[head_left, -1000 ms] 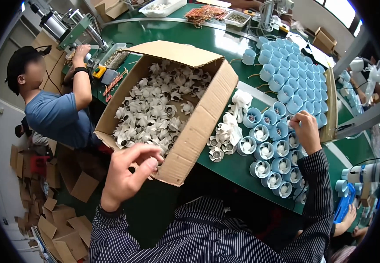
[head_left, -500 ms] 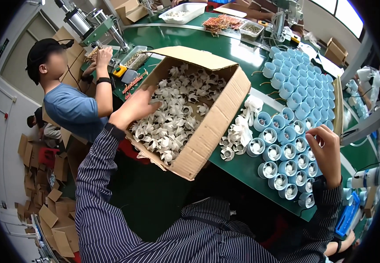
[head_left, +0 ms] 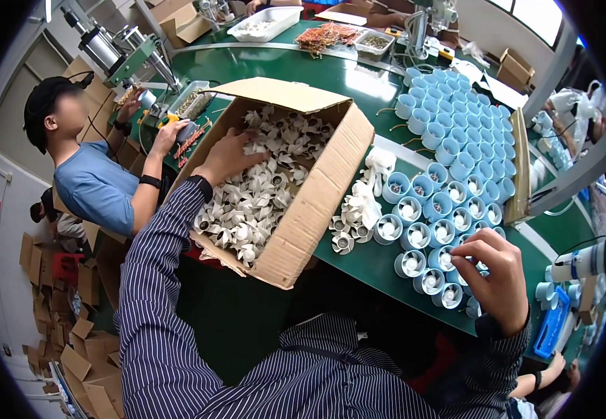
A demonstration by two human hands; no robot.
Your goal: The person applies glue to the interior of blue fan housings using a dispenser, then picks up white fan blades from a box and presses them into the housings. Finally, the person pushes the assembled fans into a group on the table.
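My left hand [head_left: 231, 159] reaches into an open cardboard box [head_left: 317, 213], its thumb and fingers apart and its fingertips among loose white fan impellers [head_left: 247, 209]. I see no impeller held clear of the heap. To the right, my right hand [head_left: 495, 272] hovers over the near rows of light-blue round housings [head_left: 409, 264], thumb and forefinger pinched together. What lies in that pinch, if anything, is too small to tell. White impellers sit inside many of the near housings; those farther back [head_left: 449, 150] show none.
Beside the box lie a crumpled white plastic bag [head_left: 369, 188] and several loose impellers [head_left: 342, 241] on the green table [head_left: 275, 66]. At left a co-worker in a blue shirt [head_left: 97, 185] works by a bench press [head_left: 121, 59]. Cardboard strips [head_left: 519, 167] edge the housings on the right.
My left hand has reached deeper among the impellers. My right hand has moved nearer over the front housings. The whole view has shifted slightly, and the co-worker's hands have moved apart.
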